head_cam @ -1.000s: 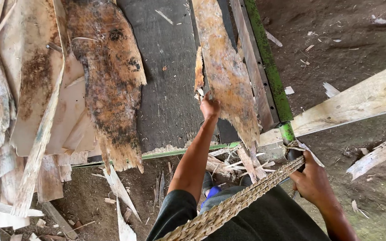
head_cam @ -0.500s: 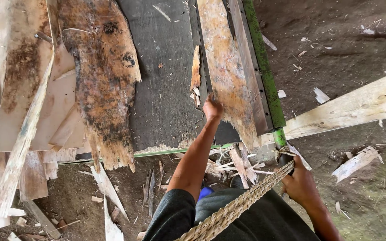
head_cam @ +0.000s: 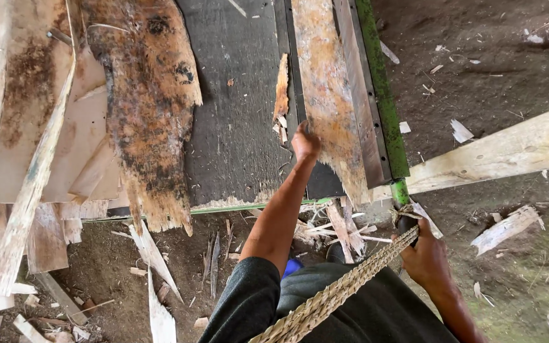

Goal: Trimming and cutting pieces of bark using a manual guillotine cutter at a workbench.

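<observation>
Right hand [head_cam: 428, 257] grips a dark handle [head_cam: 405, 223] beside a braided rope [head_cam: 341, 289] crossing the lap. Left hand [head_cam: 304, 143] reaches further out, fingers closed on the torn edge of an orange-stained veneer strip [head_cam: 325, 95] lying on the dark board [head_cam: 239, 108]. Beyond it runs a green rail [head_cam: 381, 89]; a pale plank [head_cam: 497, 155] lies on the dirt to the right.

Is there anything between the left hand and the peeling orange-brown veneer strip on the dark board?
Nothing visible. The left hand already touches the lower edge of the veneer strip. Small splinters lie just left of it, not in between.
</observation>
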